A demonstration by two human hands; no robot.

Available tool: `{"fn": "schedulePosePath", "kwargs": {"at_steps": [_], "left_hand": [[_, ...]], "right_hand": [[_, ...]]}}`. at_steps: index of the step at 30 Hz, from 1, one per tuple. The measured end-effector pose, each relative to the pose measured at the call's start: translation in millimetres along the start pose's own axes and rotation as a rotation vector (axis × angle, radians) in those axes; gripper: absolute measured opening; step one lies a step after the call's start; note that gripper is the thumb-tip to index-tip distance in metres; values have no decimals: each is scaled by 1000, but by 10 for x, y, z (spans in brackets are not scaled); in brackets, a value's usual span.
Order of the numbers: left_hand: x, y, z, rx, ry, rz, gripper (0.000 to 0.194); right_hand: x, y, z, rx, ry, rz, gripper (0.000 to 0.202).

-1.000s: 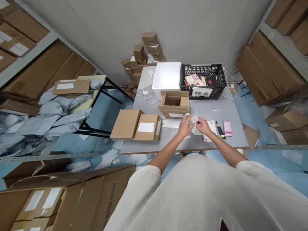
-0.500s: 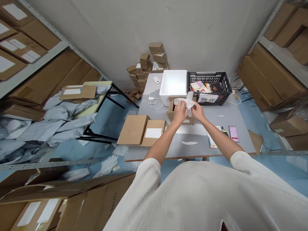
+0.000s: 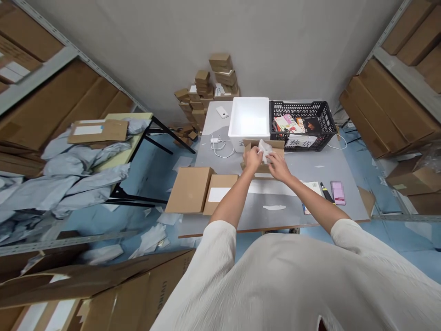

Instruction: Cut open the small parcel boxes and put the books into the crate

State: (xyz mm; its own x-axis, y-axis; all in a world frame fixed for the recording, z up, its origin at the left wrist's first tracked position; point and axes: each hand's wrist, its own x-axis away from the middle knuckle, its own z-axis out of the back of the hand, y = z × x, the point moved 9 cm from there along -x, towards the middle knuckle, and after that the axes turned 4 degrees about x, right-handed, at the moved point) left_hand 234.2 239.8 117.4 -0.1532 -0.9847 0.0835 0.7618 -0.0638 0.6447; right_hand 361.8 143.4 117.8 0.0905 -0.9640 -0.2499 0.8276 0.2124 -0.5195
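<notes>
Crumpled white wrapping (image 3: 265,148) sits over the open carton (image 3: 279,145) on the desk (image 3: 262,218). From here, the left hand (image 3: 253,159) seems to pinch its edge; the right hand (image 3: 279,167) touches it too, grip unclear. Light, even pressure would keep it from tearing.

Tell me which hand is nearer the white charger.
Left: the left hand is right of the white charger, nearer the person; the right hand is farther right, across the white wrapping.
</notes>
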Motion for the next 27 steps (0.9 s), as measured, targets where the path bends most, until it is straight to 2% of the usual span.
{"fn": "schedulePosePath", "kwargs": {"at_steps": [2,6,8,10,12,14,16,18,21,23,25,27], "left_hand": [[12,17,1,-24,-23,-21,27],[181,102,145,-120,74,-159,37],[262,157,94,-182,14,-246,38],[304,175,-39,-249,-112,-292,39],[305,151,-150,-305,-200,-280,40],[288,126,-197,-337,-213,-249,38],[286,133,-183,-339,-167,-239,36],[318,185,-115,-319,-73,-263,37],[436,324,-35,-260,38,-332,35],[547,454,-68,-220,40,-387,34],[683,610,-180,-182,2,-444,33],[839,760,-366,-143,-60,-486,33]], "right_hand": [[-75,31,-101,36,-79,-21,49],[-210,97,-243,97,-241,-91,42],[-243,111,-277,121,-313,-115,40],[-257,102,-275,123,-340,-109,39],[-257,97,-226,110,-302,-94,39],[-233,133,-140,87,-218,-99,40],[-176,210,-46,58,-135,-119,40],[-91,314,56,22,-66,-134,40],[67,509,244,-38,26,-137,39],[194,681,385,-67,78,-146,38],[349,898,514,-82,111,-180,36],[550,1161,609,-88,114,-245,35]]}}
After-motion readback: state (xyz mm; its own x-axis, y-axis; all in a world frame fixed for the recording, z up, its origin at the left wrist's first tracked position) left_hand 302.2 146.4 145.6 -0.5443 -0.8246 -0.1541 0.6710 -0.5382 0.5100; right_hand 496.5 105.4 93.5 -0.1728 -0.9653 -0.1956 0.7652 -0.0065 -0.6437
